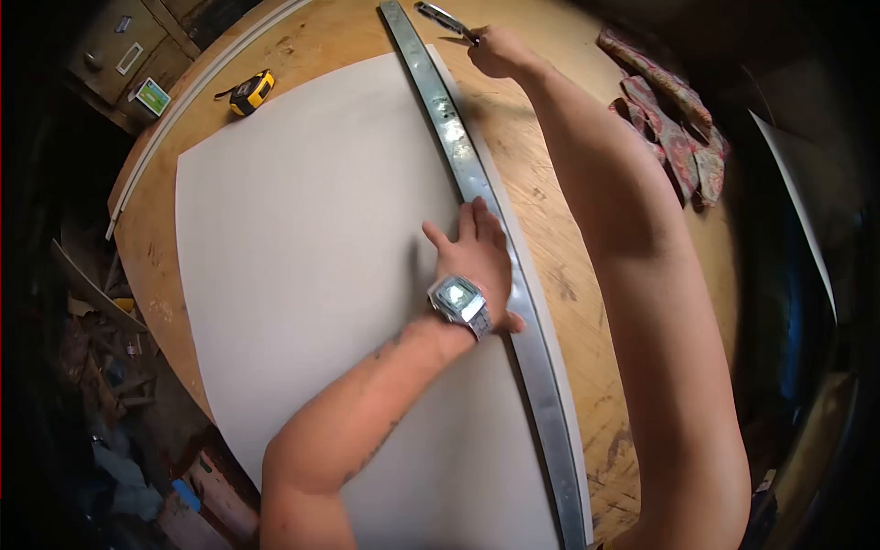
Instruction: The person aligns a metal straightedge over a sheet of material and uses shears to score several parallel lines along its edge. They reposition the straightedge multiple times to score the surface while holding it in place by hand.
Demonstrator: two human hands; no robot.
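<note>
A long metal straightedge lies along the right side of a large white sheet, leaving a thin strip of the sheet on its far side. My left hand, a metal-banded watch on its wrist, presses flat on the straightedge and sheet with fingers spread. Near the top end of the straightedge, my right hand is closed around a silver utility knife. The knife points up and left, away from my palm, and appears raised above the wooden table.
A yellow and black tape measure sits at the sheet's upper left corner. Thin white strips run along the table's left edge. Crumpled patterned cloth lies at the right. A small green and white box stands beyond the left edge.
</note>
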